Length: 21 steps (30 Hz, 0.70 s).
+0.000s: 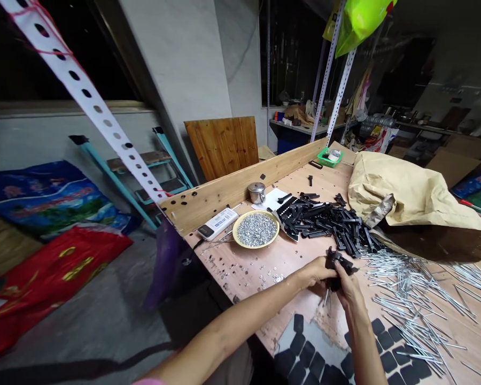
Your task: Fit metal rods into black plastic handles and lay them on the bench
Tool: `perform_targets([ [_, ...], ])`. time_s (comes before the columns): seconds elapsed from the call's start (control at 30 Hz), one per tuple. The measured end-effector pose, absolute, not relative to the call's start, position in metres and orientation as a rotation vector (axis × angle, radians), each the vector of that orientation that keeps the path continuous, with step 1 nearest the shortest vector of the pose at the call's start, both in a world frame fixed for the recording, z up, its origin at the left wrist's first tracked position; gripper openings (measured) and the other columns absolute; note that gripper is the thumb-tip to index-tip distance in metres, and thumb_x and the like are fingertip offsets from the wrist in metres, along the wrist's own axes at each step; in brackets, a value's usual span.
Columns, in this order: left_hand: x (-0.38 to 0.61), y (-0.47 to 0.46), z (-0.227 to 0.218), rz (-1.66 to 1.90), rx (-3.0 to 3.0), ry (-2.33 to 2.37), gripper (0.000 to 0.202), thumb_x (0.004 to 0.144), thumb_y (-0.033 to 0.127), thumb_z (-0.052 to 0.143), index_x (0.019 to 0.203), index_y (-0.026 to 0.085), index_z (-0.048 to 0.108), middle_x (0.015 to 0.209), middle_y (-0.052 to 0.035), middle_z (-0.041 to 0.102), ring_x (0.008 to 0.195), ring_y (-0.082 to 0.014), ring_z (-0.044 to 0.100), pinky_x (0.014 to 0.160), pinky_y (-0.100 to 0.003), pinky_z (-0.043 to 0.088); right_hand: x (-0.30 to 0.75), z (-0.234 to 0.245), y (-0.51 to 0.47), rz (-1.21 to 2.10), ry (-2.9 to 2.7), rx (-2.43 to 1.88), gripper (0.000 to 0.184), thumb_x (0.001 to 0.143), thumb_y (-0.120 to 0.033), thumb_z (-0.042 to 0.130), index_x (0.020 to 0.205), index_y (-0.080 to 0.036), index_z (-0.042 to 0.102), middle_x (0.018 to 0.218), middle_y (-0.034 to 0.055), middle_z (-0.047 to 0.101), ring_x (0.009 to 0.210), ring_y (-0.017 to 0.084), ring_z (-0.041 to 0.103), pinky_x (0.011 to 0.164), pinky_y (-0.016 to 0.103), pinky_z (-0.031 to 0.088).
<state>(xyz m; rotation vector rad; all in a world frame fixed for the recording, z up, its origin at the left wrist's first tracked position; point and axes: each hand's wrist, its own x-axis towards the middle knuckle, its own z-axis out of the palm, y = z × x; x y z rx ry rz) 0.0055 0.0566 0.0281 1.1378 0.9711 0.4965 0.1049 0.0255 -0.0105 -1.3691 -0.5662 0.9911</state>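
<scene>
- Closest to the lens, rows of dark rounded pads (304,355) lie flat on the near edge of the bench (240,267), just under my two forearms.
- I see my left hand (315,274) and right hand (350,291) meet above the bench, fingers curled in from either side.
- Both hands are closed on one black part (340,262), held between them just above the wood; thin metal pins (326,297) stick down below the grip.
- I cannot tell how the pins join the part, since the fingers cover that spot.
- Right of the hands, a wide heap of silver rods (417,299) fans across the bench, reaching almost to my right wrist.
- Beyond the hands sits a pile of black pieces (328,222), near the held part but not touching it.
- Left of that pile, a yellow bowl (273,235) holds small silver bits, with more bits scattered (260,275) on the wood in front of it.
- Just beside the bowl lies a white device (217,223); behind it stands a steel cup (257,192), upright.
- Behind the rods a tan sack (404,198) slumps on its side, mouth toward the black pile.
- At the far end I make out a green basket (330,156).
- Off the left corner hangs a purple bag (166,262).
</scene>
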Motion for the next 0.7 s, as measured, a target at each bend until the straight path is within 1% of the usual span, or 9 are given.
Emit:
perform_targets([
  [0.1,0.004,0.065,0.020,0.480,1.083,1.063,0.018,0.076,0.015,0.062,0.093,0.011,0.062,0.056,0.0044,0.052,0.051,-0.0113,0.054,0.055,-0.026,0.051,0.104,-0.022,0.040,1.037,-0.565,-1.378,0.039,0.044,-0.045,0.077,0.066,-0.016,0.062,0.052,0.0027,0.062,0.056,0.022,0.062,0.051,0.032,0.051],
  [0.23,0.001,0.075,0.025,0.428,1.024,1.125,0.020,0.081,0.025,0.059,0.096,0.012,0.058,0.060,0.0021,0.056,0.053,-0.0137,0.057,0.056,-0.033,0.053,0.105,-0.031,0.053,1.017,-0.595,-1.406,0.041,0.051,-0.054,0.071,0.065,-0.016,0.059,0.051,0.0023,0.060,0.054,0.019,0.061,0.048,0.029,0.049],
  [0.3,0.000,0.080,0.029,0.403,1.002,1.138,0.019,0.082,0.026,0.058,0.096,0.012,0.057,0.062,0.0012,0.057,0.054,-0.0140,0.057,0.057,-0.035,0.054,0.107,-0.032,0.056,0.967,-0.620,-1.442,0.042,0.056,-0.058,0.066,0.062,-0.018,0.056,0.049,0.0009,0.058,0.052,0.018,0.059,0.045,0.026,0.046],
  [0.4,-0.004,0.084,0.032,0.390,0.994,1.170,0.013,0.082,0.021,0.055,0.092,0.012,0.056,0.062,0.0008,0.056,0.057,-0.0145,0.058,0.061,-0.040,0.054,0.109,-0.031,0.054,0.857,-0.686,-1.503,0.041,0.062,-0.061,0.057,0.059,-0.020,0.053,0.047,-0.0010,0.054,0.052,0.016,0.058,0.044,0.025,0.044],
  [0.47,-0.007,0.084,0.032,0.410,1.011,1.202,0.010,0.082,0.017,0.053,0.090,0.012,0.057,0.064,-0.0004,0.056,0.062,-0.0167,0.059,0.066,-0.044,0.053,0.109,-0.027,0.049,0.769,-0.759,-1.531,0.039,0.066,-0.058,0.054,0.063,-0.020,0.056,0.055,0.0008,0.059,0.061,0.018,0.060,0.051,0.027,0.047],
  [0.53,-0.010,0.082,0.031,0.466,1.050,1.231,0.009,0.081,0.015,0.053,0.086,0.011,0.058,0.070,-0.0029,0.057,0.074,-0.0203,0.060,0.075,-0.045,0.051,0.107,-0.021,0.041,0.666,-0.852,-1.549,0.035,0.066,-0.053,0.055,0.071,-0.019,0.062,0.073,0.0051,0.066,0.080,0.021,0.062,0.067,0.032,0.050],
  [0.6,-0.015,0.078,0.030,0.551,1.107,1.243,0.006,0.078,0.015,0.055,0.080,0.011,0.060,0.079,-0.0053,0.059,0.091,-0.0231,0.058,0.087,-0.042,0.046,0.105,-0.011,0.032,0.554,-0.946,-1.559,0.033,0.067,-0.046,0.057,0.080,-0.018,0.067,0.094,0.0090,0.067,0.098,0.024,0.058,0.085,0.037,0.045],
  [0.63,-0.018,0.076,0.030,0.596,1.137,1.238,0.004,0.076,0.014,0.057,0.077,0.012,0.060,0.083,-0.0058,0.060,0.099,-0.0236,0.055,0.092,-0.038,0.042,0.105,-0.006,0.027,0.503,-0.983,-1.563,0.032,0.068,-0.044,0.057,0.083,-0.018,0.068,0.101,0.0102,0.066,0.104,0.025,0.056,0.091,0.038,0.042],
  [0.7,-0.023,0.071,0.029,0.677,1.184,1.205,0.003,0.075,0.015,0.059,0.073,0.013,0.061,0.087,-0.0051,0.060,0.107,-0.0230,0.051,0.097,-0.032,0.037,0.102,0.003,0.017,0.421,-1.033,-1.572,0.033,0.071,-0.042,0.054,0.088,-0.018,0.069,0.107,0.0115,0.065,0.106,0.025,0.055,0.094,0.039,0.039],
])
